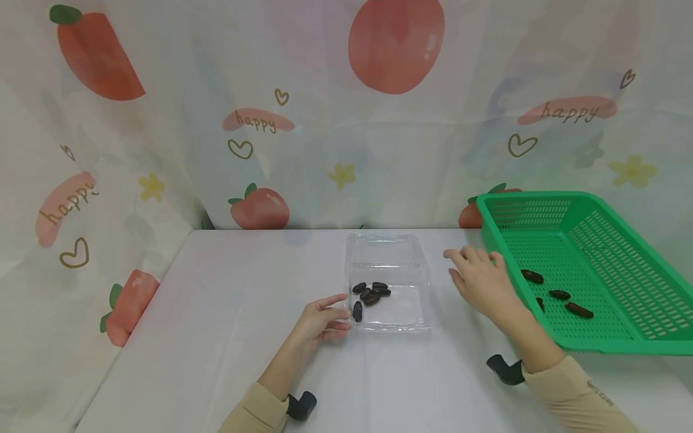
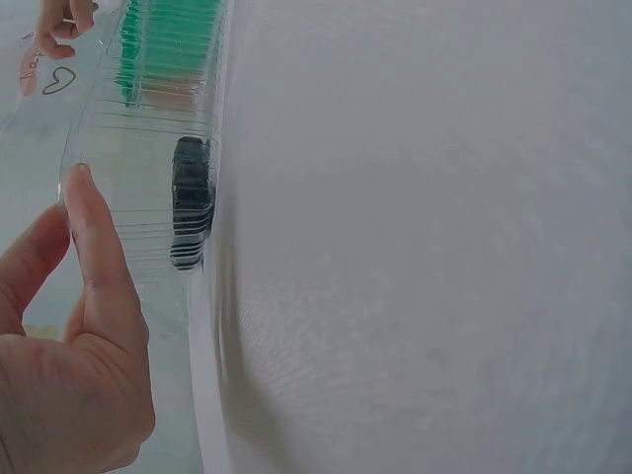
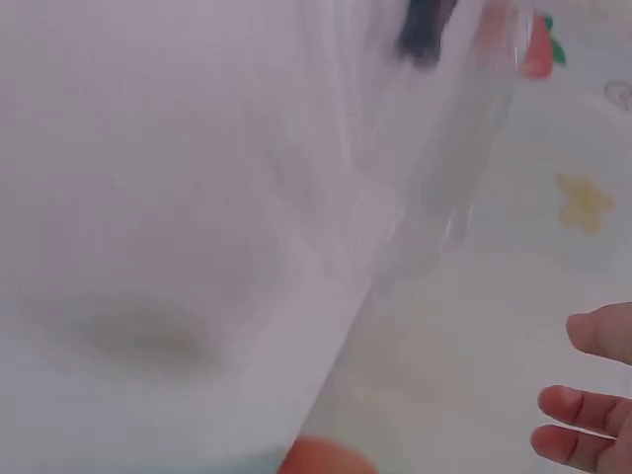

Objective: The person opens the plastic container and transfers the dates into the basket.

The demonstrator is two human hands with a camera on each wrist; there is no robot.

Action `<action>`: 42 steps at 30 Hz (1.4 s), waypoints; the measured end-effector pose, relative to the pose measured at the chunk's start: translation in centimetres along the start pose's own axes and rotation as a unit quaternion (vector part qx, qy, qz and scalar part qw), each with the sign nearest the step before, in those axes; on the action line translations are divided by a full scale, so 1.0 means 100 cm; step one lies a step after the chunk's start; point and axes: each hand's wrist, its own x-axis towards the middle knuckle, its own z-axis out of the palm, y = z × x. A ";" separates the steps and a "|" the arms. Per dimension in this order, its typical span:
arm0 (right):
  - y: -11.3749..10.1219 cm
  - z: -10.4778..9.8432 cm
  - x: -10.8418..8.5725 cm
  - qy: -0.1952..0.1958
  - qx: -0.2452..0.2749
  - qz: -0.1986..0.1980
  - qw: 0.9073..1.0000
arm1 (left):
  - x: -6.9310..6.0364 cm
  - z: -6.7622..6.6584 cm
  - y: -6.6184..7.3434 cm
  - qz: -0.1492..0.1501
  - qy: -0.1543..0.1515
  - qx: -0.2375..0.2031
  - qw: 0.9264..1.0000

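Observation:
A clear plastic clamshell box (image 1: 402, 308) lies on the white table, its hinged lid (image 1: 385, 249) folded back. Several dark brown dates (image 1: 372, 299) sit in its left half, one (image 1: 357, 311) near the left wall. At that left side, the left hand (image 1: 319, 322) holds the box's edge; in the left wrist view its fingertips are at the rim and a date (image 2: 191, 202) shows through the wall. The right hand (image 1: 483, 282) hovers between box and green basket (image 1: 595, 346), fingers spread. Nothing is between the right fingers (image 3: 573, 407) in the right wrist view.
Inside the basket, at the right of the table, lie several more dates (image 1: 579, 310). Its left wall is close beside the right hand and forearm. A printed cloth (image 1: 319, 72) hangs behind and to the left. Dark camera mounts (image 1: 506, 369) stick out from both wrists.

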 end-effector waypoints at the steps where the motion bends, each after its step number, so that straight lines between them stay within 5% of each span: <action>1: -0.007 0.003 0.002 -0.009 0.002 -0.007 1.000 | 0.000 0.000 0.000 0.000 0.000 0.000 1.000; 7: -0.047 0.024 0.016 -0.058 0.014 -0.059 0.996 | 0.000 -0.001 -0.001 0.005 -0.006 -0.006 1.000; 15: -0.076 0.056 0.026 -0.059 0.027 -0.156 0.986 | -0.001 -0.001 -0.001 0.008 -0.011 -0.010 1.000; 23: -0.088 0.074 0.031 -0.110 0.051 -0.214 0.969 | 0.001 -0.001 -0.001 0.008 -0.003 0.001 1.000; 42: -0.093 0.089 0.038 -0.119 0.014 -0.294 0.948 | 0.000 -0.002 -0.002 0.008 -0.009 -0.002 1.000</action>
